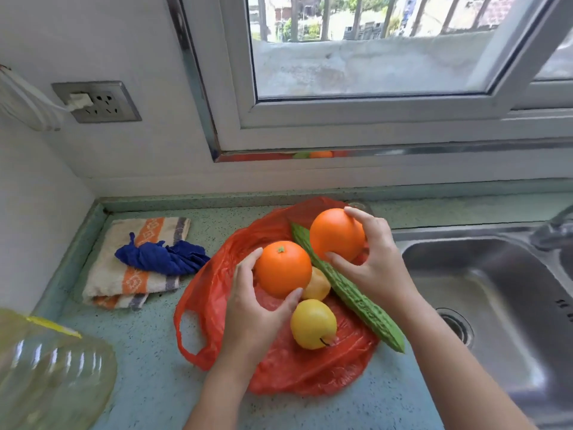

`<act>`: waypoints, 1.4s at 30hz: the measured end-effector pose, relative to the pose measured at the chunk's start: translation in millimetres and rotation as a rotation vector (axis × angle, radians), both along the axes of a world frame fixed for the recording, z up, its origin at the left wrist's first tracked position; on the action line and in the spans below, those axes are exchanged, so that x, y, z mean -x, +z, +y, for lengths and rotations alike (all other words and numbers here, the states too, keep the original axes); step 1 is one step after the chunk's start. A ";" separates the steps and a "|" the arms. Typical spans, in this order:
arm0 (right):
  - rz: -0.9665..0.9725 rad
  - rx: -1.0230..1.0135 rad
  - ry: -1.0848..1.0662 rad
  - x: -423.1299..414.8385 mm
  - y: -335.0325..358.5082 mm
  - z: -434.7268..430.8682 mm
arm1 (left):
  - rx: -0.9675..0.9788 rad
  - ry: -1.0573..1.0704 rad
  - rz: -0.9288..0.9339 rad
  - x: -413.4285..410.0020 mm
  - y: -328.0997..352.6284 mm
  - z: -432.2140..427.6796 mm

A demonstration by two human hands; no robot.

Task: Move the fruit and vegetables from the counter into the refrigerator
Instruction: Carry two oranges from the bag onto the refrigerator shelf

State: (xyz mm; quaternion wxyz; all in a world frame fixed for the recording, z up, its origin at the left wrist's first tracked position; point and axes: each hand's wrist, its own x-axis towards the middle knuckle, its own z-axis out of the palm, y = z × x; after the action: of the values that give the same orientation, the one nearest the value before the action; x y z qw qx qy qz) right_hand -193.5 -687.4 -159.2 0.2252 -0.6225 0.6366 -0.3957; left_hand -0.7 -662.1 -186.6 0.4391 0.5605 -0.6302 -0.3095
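While left hand [257, 308] grasping near orange [282, 269] and right hand [376, 265] grasping far orange [336, 234] at 1 o'clock, nothing refrigerated yet; gourd [347, 290], two pears [313, 324] left on bag [217, 283].

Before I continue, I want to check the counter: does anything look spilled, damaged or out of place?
Nothing looks spilled or damaged. The only untidy spot is a crumpled blue cloth lying on the folded striped towel. The fruit sits on the opened red bag, and each hand holds an orange.
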 end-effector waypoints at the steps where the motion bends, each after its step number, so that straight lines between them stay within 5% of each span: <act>1: -0.013 0.002 -0.035 1.2 3.0 8.4 | 0.004 -0.033 0.004 0.8 4.4 -0.1; 14: -0.120 0.022 -0.502 5.2 19.9 147.9 | -0.020 -0.463 0.084 17.2 23.3 37.7; 25: -0.037 0.149 -0.888 47.0 50.4 292.0 | 0.035 -0.895 0.119 119.0 47.4 110.4; 42: 0.094 0.398 -1.596 104.1 73.9 681.8 | 0.030 -1.620 0.241 319.3 80.2 457.1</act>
State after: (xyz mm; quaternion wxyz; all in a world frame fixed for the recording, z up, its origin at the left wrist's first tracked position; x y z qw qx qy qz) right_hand -297.6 -5.6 -85.4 -0.2653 -0.0272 0.8142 -0.5158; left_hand -320.0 -205.0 -106.4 0.1515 -0.1115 -0.7923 -0.5804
